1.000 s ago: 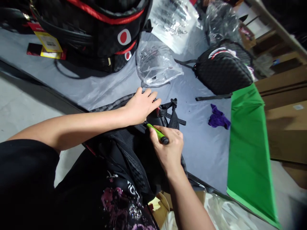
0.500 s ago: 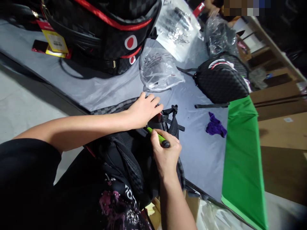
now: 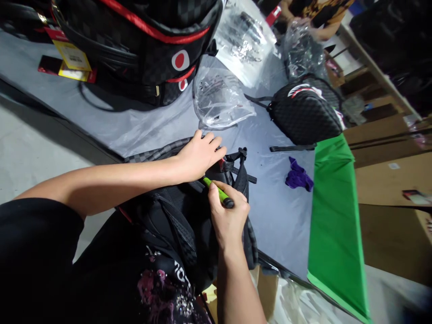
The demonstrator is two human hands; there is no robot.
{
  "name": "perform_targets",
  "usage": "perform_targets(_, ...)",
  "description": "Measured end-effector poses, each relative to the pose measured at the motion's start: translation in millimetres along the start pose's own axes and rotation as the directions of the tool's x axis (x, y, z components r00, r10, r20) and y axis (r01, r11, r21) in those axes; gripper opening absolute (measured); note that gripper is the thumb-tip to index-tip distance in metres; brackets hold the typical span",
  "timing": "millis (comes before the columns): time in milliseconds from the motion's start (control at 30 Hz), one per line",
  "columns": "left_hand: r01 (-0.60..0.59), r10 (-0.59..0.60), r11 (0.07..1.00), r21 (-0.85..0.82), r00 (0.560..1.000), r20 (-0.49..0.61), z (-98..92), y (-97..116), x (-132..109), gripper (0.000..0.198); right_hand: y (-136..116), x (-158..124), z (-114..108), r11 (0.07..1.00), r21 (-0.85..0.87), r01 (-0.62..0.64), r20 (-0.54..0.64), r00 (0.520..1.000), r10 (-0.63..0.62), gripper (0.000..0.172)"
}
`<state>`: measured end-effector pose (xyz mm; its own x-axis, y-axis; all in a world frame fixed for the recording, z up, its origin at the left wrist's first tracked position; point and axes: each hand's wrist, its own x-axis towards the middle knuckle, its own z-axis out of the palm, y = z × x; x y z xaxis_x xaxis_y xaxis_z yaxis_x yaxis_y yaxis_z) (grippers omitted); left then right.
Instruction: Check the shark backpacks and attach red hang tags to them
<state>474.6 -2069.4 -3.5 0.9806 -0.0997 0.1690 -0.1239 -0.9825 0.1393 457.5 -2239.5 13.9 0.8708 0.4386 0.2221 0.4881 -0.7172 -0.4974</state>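
Note:
My right hand (image 3: pixel 228 219) is closed around a green tool with a black end (image 3: pixel 218 193), its tip pressed against a black checkered backpack (image 3: pixel 178 216) at the table's near edge. My left hand (image 3: pixel 200 153) lies on top of that backpack with fingers stretched flat, holding it down near its black straps and buckle (image 3: pixel 240 167).
The table (image 3: pixel 276 211) has a grey cover. A large black and red backpack (image 3: pixel 141 45) with yellow tags stands at the back left. Clear plastic bags (image 3: pixel 219 96), a small black checkered bag (image 3: pixel 305 114), a purple cloth (image 3: pixel 297 176) and a green sheet (image 3: pixel 332 225) lie around. Another person's hands (image 3: pixel 303 22) appear at the far edge.
The view shifted slightly. My right hand with the green tool edged a little left along the backpack; my left hand stays flat on it.

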Motion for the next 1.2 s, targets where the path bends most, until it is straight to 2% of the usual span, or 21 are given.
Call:
perform_targets(333, 0.008, -0.007, 1.0, -0.027, 0.999, 0.036, -3.4, -0.2, 0.0, 0.061, -2.2, 2.3, -5.9, 0.996, -0.072, 0.055, 0.023, 0.998, -0.053, 0.019)
perform_targets(533, -0.011, 0.011, 1.0, 0.012, 1.0, 0.01, -1.7, -0.2, 0.8, 0.06, -3.4, 3.9, -3.3, 0.998, -0.038, 0.047, 0.034, 0.998, -0.046, 0.019)
perform_targets(867, 0.006, -0.006, 1.0, 0.008, 0.998, 0.055, -3.6, 0.0, 1.5, 0.061, 2.1, 5.5, -4.3, 0.999, 0.036, 0.016, 0.087, 0.996, -0.019, 0.02)
perform_targets(1200, -0.01, 0.01, 1.0, 0.004, 0.998, 0.07, -4.7, -0.5, 2.1, 0.065, 5.7, 4.7, -10.7, 0.999, -0.006, 0.047, 0.093, 0.995, -0.046, 0.019)
